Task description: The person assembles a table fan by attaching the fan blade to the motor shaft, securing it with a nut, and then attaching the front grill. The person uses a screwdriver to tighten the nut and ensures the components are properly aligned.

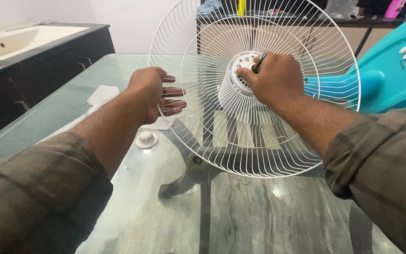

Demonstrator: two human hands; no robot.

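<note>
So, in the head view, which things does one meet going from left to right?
Sink → left hand → white wire fan guard → right hand, holding a dark tool at the guard's hub → turquoise fan body.

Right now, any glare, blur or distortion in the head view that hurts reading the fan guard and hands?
Head view: wide-angle bend at the edges, both sleeves stretched. The glass table shows soft reflections and the floor through it, with no harsh glare. The white wire guard is sharp; its upper rim fades into the pale wall. The left hand and right hand are evenly lit and crisp. The background shelf is slightly soft.
</note>
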